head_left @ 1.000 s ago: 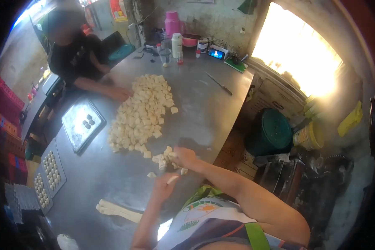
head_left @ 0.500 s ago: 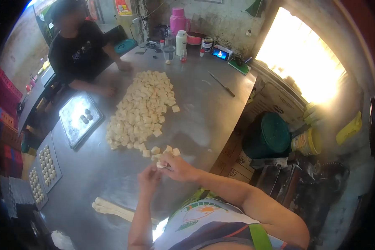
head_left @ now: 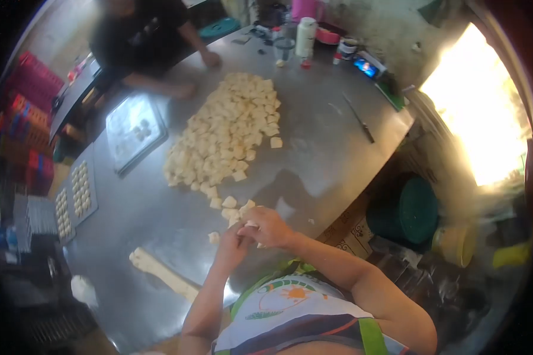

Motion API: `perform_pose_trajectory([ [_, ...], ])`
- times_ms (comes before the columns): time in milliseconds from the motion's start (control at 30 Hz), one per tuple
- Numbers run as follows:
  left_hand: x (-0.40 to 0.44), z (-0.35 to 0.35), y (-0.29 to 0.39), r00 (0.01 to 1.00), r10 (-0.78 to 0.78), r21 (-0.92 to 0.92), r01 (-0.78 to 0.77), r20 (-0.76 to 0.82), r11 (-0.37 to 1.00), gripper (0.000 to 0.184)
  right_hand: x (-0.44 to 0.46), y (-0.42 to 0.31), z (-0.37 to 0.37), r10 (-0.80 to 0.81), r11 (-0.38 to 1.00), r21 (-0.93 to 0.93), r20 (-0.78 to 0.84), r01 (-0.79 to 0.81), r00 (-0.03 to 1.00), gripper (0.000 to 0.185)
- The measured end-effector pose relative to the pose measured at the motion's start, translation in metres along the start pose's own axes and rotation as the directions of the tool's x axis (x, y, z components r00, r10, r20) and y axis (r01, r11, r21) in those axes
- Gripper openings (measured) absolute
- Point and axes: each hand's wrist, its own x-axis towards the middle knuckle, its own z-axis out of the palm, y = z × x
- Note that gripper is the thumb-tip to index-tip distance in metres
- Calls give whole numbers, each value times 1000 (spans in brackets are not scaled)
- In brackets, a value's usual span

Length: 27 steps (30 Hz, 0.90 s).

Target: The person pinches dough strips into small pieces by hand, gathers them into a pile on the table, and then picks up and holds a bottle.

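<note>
My right hand point(head_left: 267, 228) is closed with its fingertips pinched on a small piece of pale dough point(head_left: 251, 224). Against it, my left hand point(head_left: 233, 244) has its fingers bent in and meets the same piece, which the fingers partly hide. One loose dough piece point(head_left: 214, 238) lies just left of my left hand. Beyond my fingers several cut pieces point(head_left: 229, 202) trail off a large heap of dough chunks point(head_left: 225, 130). A long rolled strip of dough point(head_left: 163, 272) rests on the metal table point(head_left: 314, 171) left of my left forearm.
Across the table a person point(head_left: 142, 47) in a dark shirt stands beside a shiny tray point(head_left: 135, 131) with dark round lumps. Trays of dough balls point(head_left: 83, 189) sit at left. A knife point(head_left: 359, 120), bottle point(head_left: 305, 36) and propped phone point(head_left: 367, 66) lie farther back. A green bin point(head_left: 419, 210) stands right.
The view has swung, so the table appears shifted right and up. My hands have come closer together around the dough piece. A loose piece now shows beside my left hand.
</note>
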Motion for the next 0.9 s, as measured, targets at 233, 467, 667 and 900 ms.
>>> perform_pose_trajectory([
  [233, 4, 8, 30, 935, -62, 44, 49, 350, 998, 11, -10, 57, -13, 378, 907, -255, 146, -335, 914, 27],
  [467, 6, -63, -78, 964, -241, 498, 265, -114, 826, 60, -46, 47, -36, 453, 885, -73, 363, -460, 815, 86],
  [667, 42, -15, -159, 996, 83, 682, -44, -25, 730, 90, -11, 81, 41, 372, 882, -397, 257, -253, 892, 102],
  [900, 110, -131, -70, 999, 50, -158, -52, -14, 986, 67, 149, 44, 43, 310, 921, -283, 110, -269, 944, 101],
])
